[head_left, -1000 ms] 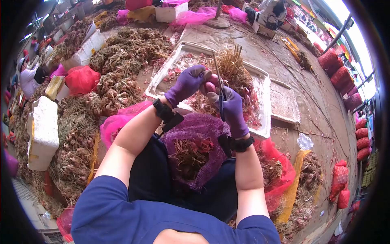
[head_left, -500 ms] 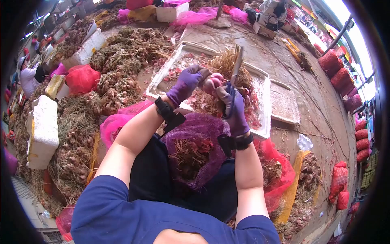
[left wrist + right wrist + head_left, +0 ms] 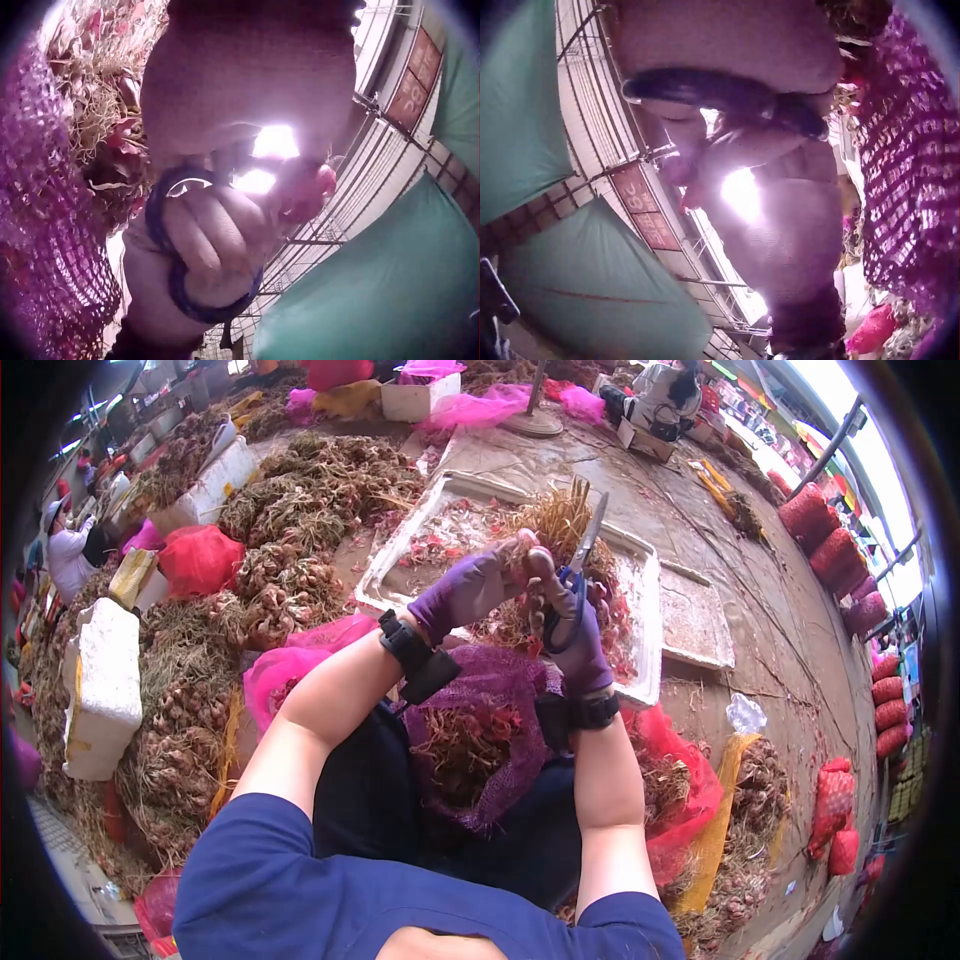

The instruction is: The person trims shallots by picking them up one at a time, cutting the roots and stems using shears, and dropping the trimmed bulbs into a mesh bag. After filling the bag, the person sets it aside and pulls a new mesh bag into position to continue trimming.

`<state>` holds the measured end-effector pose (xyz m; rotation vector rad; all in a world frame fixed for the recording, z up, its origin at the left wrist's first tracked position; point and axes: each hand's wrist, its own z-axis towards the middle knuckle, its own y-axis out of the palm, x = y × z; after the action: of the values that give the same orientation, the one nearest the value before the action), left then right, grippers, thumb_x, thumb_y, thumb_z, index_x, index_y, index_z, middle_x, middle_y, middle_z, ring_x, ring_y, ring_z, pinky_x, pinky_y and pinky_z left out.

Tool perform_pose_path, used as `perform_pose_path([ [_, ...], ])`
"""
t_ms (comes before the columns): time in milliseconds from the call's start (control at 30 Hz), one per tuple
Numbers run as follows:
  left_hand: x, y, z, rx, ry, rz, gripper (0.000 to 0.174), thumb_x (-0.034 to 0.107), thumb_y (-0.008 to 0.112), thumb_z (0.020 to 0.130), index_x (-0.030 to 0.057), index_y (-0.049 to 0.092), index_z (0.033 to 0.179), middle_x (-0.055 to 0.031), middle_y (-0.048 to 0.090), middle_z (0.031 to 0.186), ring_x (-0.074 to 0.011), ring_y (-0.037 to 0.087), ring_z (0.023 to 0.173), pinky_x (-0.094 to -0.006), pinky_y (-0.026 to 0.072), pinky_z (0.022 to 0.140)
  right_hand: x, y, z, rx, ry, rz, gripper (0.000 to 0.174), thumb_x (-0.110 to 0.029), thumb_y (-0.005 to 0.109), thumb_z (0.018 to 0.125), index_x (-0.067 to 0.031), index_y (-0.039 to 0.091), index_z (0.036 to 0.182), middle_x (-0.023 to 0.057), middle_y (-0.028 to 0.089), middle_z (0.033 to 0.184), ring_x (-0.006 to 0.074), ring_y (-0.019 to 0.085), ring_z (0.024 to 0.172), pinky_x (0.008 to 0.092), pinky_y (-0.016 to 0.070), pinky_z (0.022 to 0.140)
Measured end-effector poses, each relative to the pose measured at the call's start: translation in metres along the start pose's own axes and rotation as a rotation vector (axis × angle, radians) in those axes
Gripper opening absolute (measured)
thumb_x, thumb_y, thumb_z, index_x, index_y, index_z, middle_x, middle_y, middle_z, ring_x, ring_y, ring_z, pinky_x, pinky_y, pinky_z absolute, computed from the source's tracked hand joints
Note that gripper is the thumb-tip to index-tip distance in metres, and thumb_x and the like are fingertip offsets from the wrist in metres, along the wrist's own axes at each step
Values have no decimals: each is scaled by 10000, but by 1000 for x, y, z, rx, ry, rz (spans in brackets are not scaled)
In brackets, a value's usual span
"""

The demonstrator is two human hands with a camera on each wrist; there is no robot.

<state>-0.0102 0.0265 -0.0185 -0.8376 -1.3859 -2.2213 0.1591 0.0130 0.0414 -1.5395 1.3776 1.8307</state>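
Note:
Both hands wear purple gloves with greyish fingers and meet over the white foam tray (image 3: 648,640). My left hand (image 3: 468,592) pinches a small pink shallot (image 3: 527,537) at its fingertips, partly covered by the fingers. Against it come the fingertips of my right hand (image 3: 582,650), which also grips blue-handled scissors (image 3: 594,528), blades pointing up and away. In the left wrist view the scissors' blue loops (image 3: 174,289) circle the right hand's fingers, and a pinkish bulb (image 3: 324,182) shows beside them. Dry stalks (image 3: 555,512) and reddish skins lie in the tray.
A purple mesh bag (image 3: 500,800) with dry trimmings sits between the knees. Heaps of unpeeled shallots (image 3: 185,730) spread left, beside a white foam block (image 3: 108,680). A red mesh bag (image 3: 690,790) lies right; filled red sacks (image 3: 832,810) stand farther out.
The bulbs that showed between the hands are now mostly covered by fingers. The left hand has turned and moved in against the right; the scissors have swung to point up and right.

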Motion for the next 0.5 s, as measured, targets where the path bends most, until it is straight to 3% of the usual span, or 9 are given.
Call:
perform_pose_path([
  [167, 26, 39, -9, 156, 27, 99, 274, 224, 508, 948, 85, 537, 1182, -27, 600, 1065, -128, 574, 966, -277, 463, 843, 9, -7, 1, 64, 21, -5, 256, -341, 656, 860, -90, 629, 906, -48, 552, 653, 29, 484, 485, 161, 343, 403],
  [233, 27, 37, -10, 175, 69, 115, 260, 180, 490, 958, 72, 533, 1189, -25, 617, 1023, -121, 595, 912, -261, 477, 829, 13, -6, 0, 300, -248, -369, 278, -320, 669, 854, -49, 631, 903, -13, 599, 716, 17, 507, 539, 157, 353, 423],
  [267, 27, 35, -11, 218, 96, 139, 252, 165, 488, 958, 54, 535, 1179, -31, 623, 1011, -123, 601, 899, -267, 489, 830, 9, -2, -3, 264, -297, -314, 313, -301, 681, 849, 3, 617, 892, 1, 585, 677, 61, 531, 562, 212, 435, 501],
  [333, 26, 36, -10, 389, 133, 190, 218, 126, 480, 958, 11, 557, 1126, -52, 633, 1001, -131, 611, 908, -282, 516, 830, 15, 1, -1, 253, -364, -366, 286, -273, 692, 839, -2, 614, 887, 3, 584, 672, 61, 523, 571, 218, 434, 514],
  [367, 26, 40, -9, 391, 131, 188, 218, 126, 480, 958, 11, 557, 1126, -52, 633, 1001, -131, 611, 908, -282, 516, 830, 19, 0, 1, 240, -433, -417, 262, -245, 704, 830, -6, 612, 882, 6, 583, 666, 60, 514, 579, 225, 434, 526],
  [400, 26, 43, -11, 400, 137, 244, 216, 123, 476, 959, 5, 559, 1118, -60, 635, 1000, -137, 614, 914, -289, 518, 827, 27, -8, 7, 325, -538, -742, 236, -194, 725, 799, -10, 601, 880, 7, 576, 659, 67, 503, 585, 238, 437, 557],
  [500, 23, 36, -9, 432, 142, 325, 219, 141, 472, 962, -7, 559, 1099, -81, 640, 990, -155, 622, 919, -299, 511, 847, 23, -2, 3, 333, -548, -801, 247, -185, 732, 781, -14, 590, 886, 14, 574, 665, 84, 496, 580, 260, 443, 572],
])
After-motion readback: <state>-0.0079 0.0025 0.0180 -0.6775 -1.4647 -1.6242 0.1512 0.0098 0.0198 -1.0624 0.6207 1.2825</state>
